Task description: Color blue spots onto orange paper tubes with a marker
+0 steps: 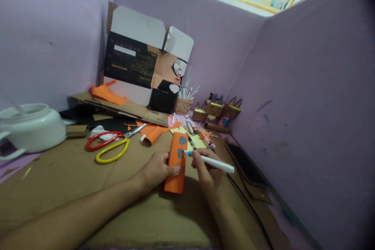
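An orange paper-covered tube (175, 181) is held upright-leaning above the cardboard by my left hand (159, 170), its thumb pressed across the front and the fingers behind. Down the tube's face run a filled blue-grey spot, a partly filled one and an outlined circle near my thumb. My right hand (209, 175) is closed around a white marker (218, 163) with a blue tip end. The marker's tip meets the tube at the middle spot.
Scissors (113, 144) with red and yellow handles lie left, near a white pot (35, 129). Behind are orange scraps (152, 134), a flattened box (131, 58), a basket of white sticks (183, 105) and small cardboard figures (215, 108). A phone (244, 162) lies right, beside a black cable (249, 205).
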A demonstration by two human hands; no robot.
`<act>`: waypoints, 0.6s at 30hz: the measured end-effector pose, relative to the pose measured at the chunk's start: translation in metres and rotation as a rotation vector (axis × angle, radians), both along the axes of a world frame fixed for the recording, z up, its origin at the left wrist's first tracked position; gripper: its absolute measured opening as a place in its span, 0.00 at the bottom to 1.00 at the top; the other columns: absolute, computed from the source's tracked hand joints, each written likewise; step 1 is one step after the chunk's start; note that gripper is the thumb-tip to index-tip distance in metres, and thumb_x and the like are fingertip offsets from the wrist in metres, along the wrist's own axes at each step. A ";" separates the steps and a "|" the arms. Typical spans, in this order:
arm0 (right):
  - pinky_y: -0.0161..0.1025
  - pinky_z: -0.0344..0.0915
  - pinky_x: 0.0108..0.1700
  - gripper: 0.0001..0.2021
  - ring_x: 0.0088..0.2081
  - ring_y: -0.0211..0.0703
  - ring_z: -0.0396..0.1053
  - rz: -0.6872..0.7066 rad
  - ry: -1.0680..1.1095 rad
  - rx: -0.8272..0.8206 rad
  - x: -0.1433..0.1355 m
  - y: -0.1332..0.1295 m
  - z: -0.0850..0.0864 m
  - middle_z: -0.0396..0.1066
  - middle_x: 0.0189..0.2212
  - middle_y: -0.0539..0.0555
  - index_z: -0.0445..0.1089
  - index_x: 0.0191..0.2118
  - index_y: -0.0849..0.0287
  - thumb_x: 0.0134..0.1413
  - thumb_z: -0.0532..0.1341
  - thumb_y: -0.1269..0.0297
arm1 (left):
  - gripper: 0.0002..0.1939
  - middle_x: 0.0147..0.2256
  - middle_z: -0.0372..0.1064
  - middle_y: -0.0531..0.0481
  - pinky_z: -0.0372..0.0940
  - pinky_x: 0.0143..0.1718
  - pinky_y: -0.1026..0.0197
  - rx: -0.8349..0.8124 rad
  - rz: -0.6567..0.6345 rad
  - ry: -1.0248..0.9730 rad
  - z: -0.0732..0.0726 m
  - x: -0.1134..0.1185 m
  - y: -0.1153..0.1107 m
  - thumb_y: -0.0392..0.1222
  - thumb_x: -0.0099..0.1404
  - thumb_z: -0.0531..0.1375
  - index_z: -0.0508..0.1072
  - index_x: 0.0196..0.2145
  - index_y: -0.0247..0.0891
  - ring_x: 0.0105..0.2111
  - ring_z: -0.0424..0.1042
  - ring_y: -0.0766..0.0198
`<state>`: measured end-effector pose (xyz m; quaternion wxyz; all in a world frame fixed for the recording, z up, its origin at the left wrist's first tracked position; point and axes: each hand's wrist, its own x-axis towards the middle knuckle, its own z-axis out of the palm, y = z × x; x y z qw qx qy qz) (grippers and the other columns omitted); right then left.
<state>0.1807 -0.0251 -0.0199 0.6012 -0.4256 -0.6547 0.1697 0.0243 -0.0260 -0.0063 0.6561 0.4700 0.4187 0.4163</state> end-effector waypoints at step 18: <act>0.33 0.59 0.22 0.11 0.20 0.36 0.62 0.028 -0.001 -0.057 -0.001 -0.004 0.003 0.65 0.17 0.48 0.69 0.26 0.59 0.55 0.60 0.59 | 0.17 0.25 0.72 0.50 0.61 0.31 0.63 -0.003 -0.020 -0.009 -0.003 0.000 0.002 0.40 0.39 0.70 0.75 0.29 0.32 0.27 0.67 0.63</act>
